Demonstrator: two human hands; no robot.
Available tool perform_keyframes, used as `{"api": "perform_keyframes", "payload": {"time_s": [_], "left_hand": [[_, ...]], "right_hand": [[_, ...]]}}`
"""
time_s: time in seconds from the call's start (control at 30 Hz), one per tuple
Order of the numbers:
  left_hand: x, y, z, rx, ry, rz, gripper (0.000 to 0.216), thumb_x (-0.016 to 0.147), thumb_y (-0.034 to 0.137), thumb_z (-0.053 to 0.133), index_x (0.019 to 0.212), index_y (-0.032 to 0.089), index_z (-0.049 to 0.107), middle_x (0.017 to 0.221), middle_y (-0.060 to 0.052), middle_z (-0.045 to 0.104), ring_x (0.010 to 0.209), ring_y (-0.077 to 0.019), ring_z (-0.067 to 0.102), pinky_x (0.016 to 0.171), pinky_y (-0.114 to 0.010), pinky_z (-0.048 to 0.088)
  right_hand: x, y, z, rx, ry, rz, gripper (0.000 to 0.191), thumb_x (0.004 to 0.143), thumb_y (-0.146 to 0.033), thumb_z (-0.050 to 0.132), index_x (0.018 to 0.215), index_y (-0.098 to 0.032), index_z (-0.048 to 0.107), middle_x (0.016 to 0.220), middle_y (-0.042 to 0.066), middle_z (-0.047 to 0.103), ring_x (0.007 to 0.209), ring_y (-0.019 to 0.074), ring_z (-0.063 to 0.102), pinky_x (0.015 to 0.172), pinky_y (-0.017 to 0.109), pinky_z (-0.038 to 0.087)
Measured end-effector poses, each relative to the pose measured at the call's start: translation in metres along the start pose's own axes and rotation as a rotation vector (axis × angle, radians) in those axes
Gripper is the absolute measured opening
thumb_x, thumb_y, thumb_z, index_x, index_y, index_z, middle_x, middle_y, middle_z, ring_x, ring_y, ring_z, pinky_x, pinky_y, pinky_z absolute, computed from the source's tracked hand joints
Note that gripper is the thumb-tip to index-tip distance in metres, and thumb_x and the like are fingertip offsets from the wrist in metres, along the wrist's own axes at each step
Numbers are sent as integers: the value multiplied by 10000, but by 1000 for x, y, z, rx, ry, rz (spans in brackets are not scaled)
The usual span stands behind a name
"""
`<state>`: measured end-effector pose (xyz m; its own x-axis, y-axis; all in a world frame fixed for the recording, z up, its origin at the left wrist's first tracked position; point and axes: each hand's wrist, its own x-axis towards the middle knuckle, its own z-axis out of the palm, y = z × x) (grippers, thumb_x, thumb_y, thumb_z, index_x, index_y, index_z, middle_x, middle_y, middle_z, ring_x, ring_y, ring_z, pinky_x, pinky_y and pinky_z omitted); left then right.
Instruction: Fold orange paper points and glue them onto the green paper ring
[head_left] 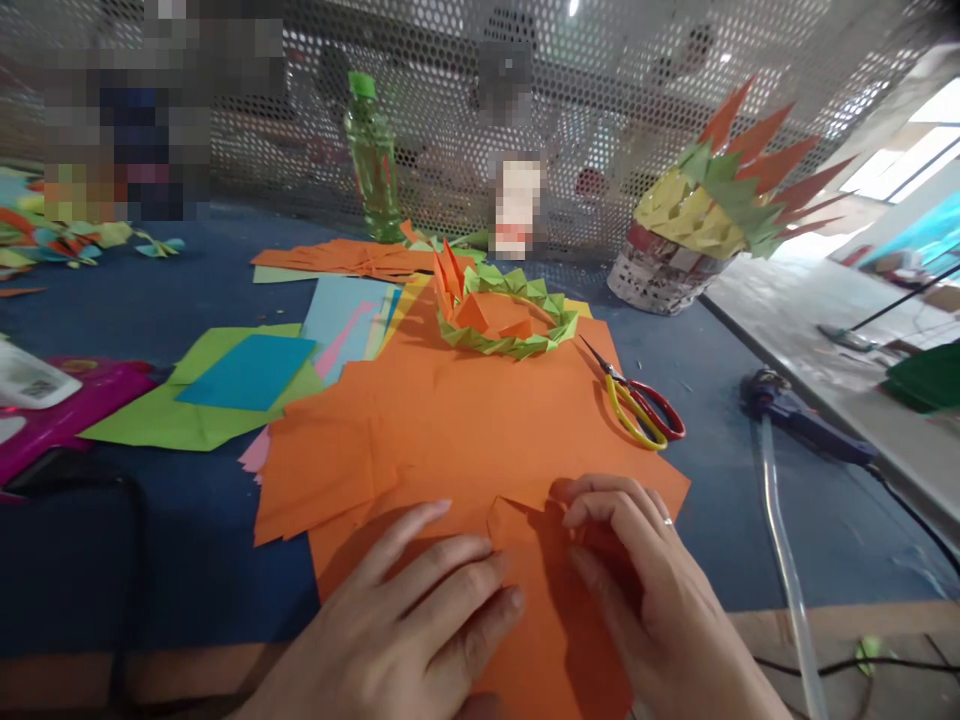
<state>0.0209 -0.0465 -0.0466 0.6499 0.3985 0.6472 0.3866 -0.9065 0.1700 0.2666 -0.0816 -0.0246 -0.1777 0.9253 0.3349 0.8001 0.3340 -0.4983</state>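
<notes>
Orange sheet [480, 440] flat on blue table [187, 560], pinned under left hand [420, 620], fingers together and flat; right hand [637, 590] pinching a small raised fold [504, 520]. Likely light, thin, easily creased or torn; best held by edges and corners. Beyond: scissors [637, 405], paper ring [506, 310], bottle [371, 160]. Right fingertips hidden by fold; background figures blurred.

Blue table [187, 560]: orange sheets [450, 420] under both grips; scissors [637, 405] just beyond rt grip, glue gun [802, 420] farther rt, green/blue paper [225, 390] beyond lt grip.
</notes>
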Motion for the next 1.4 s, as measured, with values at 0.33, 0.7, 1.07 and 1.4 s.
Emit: {"api": "perform_keyframes", "payload": {"time_s": [0.33, 0.7, 1.07, 1.4], "left_hand": [[1, 0, -7, -101, -52, -39, 356, 1042, 490, 524, 1195, 222, 703, 1142, -7, 742, 1149, -159, 640, 1262, -351, 187], [6, 8, -9, -4, 16, -73, 358, 1062, 421, 505, 1111, 141, 722, 1132, -38, 763, 1122, -210, 652, 1235, -415, 214], [25, 36, -7, 281, 127, -31, 343, 1047, 63, 395, 1057, 115, 733, 1007, -49, 778, 848, -199, 694, 790, -332, 525], [32, 28, -2, 328, 141, -49, 354, 1028, 47, 378, 897, 118, 700, 952, -75, 750, 826, -209, 687, 776, -335, 565]], "right_hand": [[11, 11, -1, 10, 67, 52, 346, 959, -83, 391, 1167, -284, 581, 1227, 18, 649, 1172, 133, 609, 957, 281, 515], [4, 8, -4, -157, 153, -133, 507, 758, 45, 426, 1078, -253, 681, 1172, 44, 646, 1128, 212, 557, 942, 368, 497], [-21, -24, 1, -339, 227, -279, 194, 985, -93, 494, 1001, -168, 673, 1149, 85, 699, 1121, 232, 578, 967, 366, 466], [-22, -25, 2, -253, 188, -402, 173, 963, -122, 552, 1026, -210, 688, 1081, 4, 771, 1087, 202, 648, 955, 317, 494]]}}
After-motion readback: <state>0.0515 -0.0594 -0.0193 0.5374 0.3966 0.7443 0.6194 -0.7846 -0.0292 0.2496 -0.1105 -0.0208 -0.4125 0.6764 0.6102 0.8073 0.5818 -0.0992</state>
